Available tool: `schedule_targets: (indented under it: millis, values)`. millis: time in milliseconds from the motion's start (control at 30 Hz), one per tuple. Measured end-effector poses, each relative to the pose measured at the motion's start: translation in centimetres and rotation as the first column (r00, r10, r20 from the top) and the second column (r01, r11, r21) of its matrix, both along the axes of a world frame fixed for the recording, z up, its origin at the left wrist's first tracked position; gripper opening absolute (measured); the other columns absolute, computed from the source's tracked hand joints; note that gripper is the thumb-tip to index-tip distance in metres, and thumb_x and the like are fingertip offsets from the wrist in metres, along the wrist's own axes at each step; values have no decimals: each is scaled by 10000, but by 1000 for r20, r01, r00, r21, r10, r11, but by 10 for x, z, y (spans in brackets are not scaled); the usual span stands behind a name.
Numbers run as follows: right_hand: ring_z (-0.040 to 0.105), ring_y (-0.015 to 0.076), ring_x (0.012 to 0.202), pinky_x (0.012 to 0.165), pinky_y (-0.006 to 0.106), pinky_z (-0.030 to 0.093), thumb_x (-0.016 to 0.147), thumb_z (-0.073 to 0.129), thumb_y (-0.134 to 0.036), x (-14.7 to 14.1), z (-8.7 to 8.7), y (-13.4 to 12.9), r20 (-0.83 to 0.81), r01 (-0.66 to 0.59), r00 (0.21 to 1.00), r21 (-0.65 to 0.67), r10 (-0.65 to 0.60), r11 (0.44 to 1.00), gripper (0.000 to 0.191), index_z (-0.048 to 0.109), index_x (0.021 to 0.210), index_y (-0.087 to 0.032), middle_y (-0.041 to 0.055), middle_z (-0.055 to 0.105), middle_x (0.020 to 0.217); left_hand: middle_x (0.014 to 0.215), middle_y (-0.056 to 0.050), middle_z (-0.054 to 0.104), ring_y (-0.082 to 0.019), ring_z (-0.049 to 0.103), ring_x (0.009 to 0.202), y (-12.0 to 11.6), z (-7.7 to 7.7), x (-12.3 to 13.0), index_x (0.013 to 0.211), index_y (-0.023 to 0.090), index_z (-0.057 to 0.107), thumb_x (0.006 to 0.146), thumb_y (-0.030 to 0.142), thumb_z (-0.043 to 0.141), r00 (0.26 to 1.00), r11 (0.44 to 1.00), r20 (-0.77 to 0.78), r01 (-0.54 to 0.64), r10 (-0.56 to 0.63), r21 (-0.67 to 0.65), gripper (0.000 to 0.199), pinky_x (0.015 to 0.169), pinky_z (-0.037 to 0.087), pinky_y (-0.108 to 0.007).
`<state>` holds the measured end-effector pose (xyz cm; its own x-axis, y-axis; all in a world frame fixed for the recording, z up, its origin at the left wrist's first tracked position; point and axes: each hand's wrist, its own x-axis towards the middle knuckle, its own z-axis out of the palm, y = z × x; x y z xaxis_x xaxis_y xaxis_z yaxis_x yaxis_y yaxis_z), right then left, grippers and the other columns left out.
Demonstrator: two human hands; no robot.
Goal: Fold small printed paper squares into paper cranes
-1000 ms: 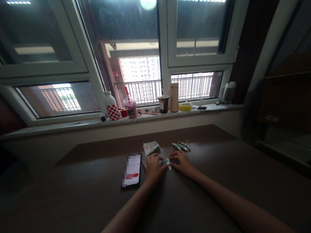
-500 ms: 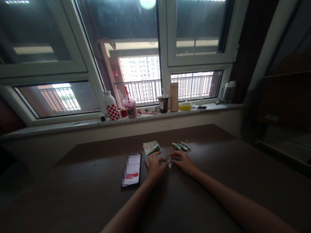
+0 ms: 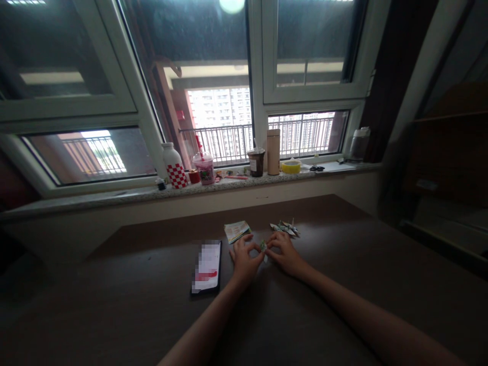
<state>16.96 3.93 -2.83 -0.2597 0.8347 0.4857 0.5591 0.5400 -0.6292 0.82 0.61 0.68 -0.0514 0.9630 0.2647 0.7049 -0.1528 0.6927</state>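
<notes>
Between my hands is a small folded piece of patterned paper, green and white, partly covered by fingers. My left hand pinches its left side with thumb and forefinger, the other fingers spread toward the far side. From the right, my right hand pinches the same paper with thumb and forefinger. Just beyond my left hand lies a stack of printed paper sheets. A small pile of folded paper pieces rests beyond my right hand.
A phone with a lit screen lies left of my left hand on the brown table. Along the windowsill stand a checkered bottle, a pink drink cup, a dark drink cup, a tan flask and yellow tape.
Both hands have shifted slightly, my right hand a little farther from me. The paper between them has turned, and less of its pale lower tip shows. The phone and piles stay put.
</notes>
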Motion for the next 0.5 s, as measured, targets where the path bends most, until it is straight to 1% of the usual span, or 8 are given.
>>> schedule_targets:
  millis: [100, 233, 333, 433, 500]
  values:
    - [473, 241, 1087, 1007, 423, 347, 816, 676, -230, 0, 2, 1, 6, -6, 1000, 18, 6, 1000, 51, 699, 773, -214, 54, 623, 1002, 1350, -18, 557, -279, 411, 1310, 1, 0, 1, 695, 226, 682, 742, 226, 704, 1000, 1000, 26, 18, -18, 6, 51, 1119, 245, -525]
    - [476, 253, 1064, 994, 439, 349, 778, 699, -187, 2, 0, 4, -18, 45, 999, 10, -45, 999, 42, 704, 745, -211, 61, 632, 974, 1366, -11, 548, -276, 415, 1305, 2, -4, 1, 698, 232, 692, 750, 229, 700, 999, 998, 16, 49, -50, 27, 53, 1126, 219, -541]
    - [491, 258, 1058, 990, 439, 356, 783, 703, -225, 2, -3, 6, -59, 60, 997, 3, -59, 998, 33, 726, 760, -219, 66, 635, 966, 1366, -7, 543, -286, 402, 1318, 4, -7, -2, 732, 254, 714, 773, 277, 692, 999, 999, 14, 38, -39, 37, 52, 1131, 189, -569]
    - [505, 256, 1081, 1004, 431, 356, 793, 705, -282, 4, -6, 7, -116, 40, 992, 3, -39, 999, 82, 749, 839, -231, 69, 641, 992, 1356, -18, 541, -297, 394, 1327, 7, -8, -6, 782, 284, 739, 788, 331, 691, 1000, 1000, 31, -2, 2, 25, 67, 1133, 141, -610]
    - [514, 255, 1096, 1017, 432, 346, 789, 711, -318, 6, -7, 8, -137, 18, 990, 7, -16, 1000, 118, 752, 865, -237, 67, 649, 1011, 1351, -27, 542, -296, 400, 1325, 8, -9, -9, 794, 284, 747, 786, 337, 697, 999, 999, 42, -24, 23, 25, 74, 1136, 152, -601]
